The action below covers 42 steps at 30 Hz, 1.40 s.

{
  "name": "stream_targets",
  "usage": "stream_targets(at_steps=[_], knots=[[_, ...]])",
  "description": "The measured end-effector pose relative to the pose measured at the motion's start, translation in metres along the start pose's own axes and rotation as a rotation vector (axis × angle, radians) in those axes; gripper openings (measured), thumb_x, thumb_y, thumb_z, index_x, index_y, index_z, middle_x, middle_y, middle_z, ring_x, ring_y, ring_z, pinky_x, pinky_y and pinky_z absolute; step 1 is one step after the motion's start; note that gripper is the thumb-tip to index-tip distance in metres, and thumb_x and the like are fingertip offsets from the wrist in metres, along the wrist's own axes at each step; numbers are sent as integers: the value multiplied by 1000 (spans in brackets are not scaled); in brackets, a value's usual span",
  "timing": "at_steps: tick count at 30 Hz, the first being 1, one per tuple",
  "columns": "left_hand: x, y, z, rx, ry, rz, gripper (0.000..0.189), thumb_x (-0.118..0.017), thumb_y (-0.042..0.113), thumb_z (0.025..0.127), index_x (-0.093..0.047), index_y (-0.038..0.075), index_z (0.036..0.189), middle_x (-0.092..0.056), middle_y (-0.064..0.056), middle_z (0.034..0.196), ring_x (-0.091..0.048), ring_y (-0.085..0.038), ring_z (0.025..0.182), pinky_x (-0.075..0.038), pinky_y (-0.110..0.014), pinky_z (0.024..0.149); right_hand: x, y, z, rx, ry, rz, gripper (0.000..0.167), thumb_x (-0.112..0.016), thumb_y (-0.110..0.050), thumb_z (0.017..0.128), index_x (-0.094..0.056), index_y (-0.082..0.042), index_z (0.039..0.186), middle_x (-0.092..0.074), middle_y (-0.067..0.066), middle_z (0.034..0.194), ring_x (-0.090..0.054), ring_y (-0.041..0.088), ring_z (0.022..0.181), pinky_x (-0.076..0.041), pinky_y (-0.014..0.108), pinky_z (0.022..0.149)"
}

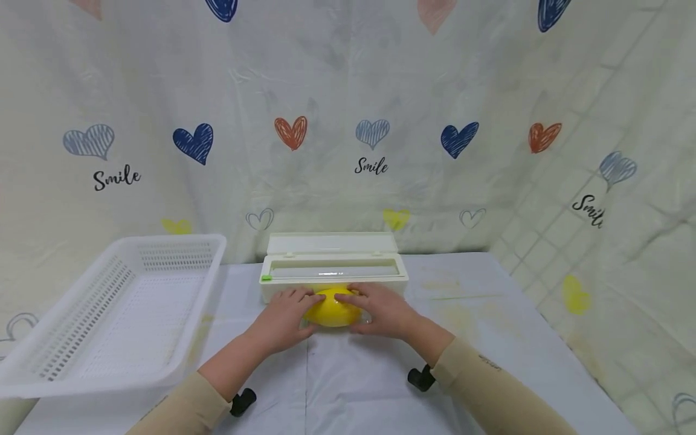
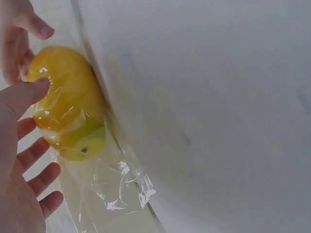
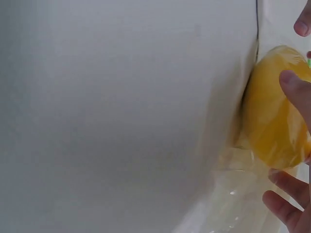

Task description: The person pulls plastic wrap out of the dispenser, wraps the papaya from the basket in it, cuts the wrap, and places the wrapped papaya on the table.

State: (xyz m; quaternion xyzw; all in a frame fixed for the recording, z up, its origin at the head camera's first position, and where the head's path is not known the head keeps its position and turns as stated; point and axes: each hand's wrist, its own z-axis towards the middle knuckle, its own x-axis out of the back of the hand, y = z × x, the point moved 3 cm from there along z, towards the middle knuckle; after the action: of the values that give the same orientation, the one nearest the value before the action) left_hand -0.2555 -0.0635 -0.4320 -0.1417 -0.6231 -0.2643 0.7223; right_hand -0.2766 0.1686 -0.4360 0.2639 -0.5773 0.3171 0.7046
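Observation:
A yellow mango wrapped in clear plastic film lies at the front of a white cling film dispenser, between both hands. In the left wrist view, the mango has a greenish end with a dark stem spot, and loose film trails off it. My left hand is at its left side, thumb overlapping the fruit and fingers spread. On the opposite side is my right hand, its thumb laid over the wrapped mango in the right wrist view and its other fingers extended alongside.
The dispenser's lid is raised, showing the film roll inside. A large white perforated basket stands on the left of the white-covered table. Behind hangs a curtain printed with hearts.

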Motion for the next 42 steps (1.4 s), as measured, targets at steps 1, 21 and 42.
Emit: stream_targets(at_steps=[1,21,42], knots=[[-1,-1,0,2,-1,2,61,-77,45,85,-56,25,139,-54,0,135,-47,-25,127,-38,-47,106,-1,0,0,2,1,-7,71,-76,-51,83,-49,-33,146,-50,8,144,-50,27,128,-43,44,106],[3,-7,3,-49,31,-49,70,-76,50,83,-51,22,143,-54,2,140,-43,-23,131,-31,-46,112,7,0,1,-68,1,160,67,-79,-37,84,-51,-29,145,-52,3,144,-61,24,116,-51,39,95],[24,0,4,-178,69,-65,76,-78,51,81,-47,28,146,-52,4,142,-48,-18,128,-33,-45,109,33,11,8,-257,-189,661,63,-77,-36,87,-52,-32,144,-56,-11,138,-64,13,98,-52,28,85]])
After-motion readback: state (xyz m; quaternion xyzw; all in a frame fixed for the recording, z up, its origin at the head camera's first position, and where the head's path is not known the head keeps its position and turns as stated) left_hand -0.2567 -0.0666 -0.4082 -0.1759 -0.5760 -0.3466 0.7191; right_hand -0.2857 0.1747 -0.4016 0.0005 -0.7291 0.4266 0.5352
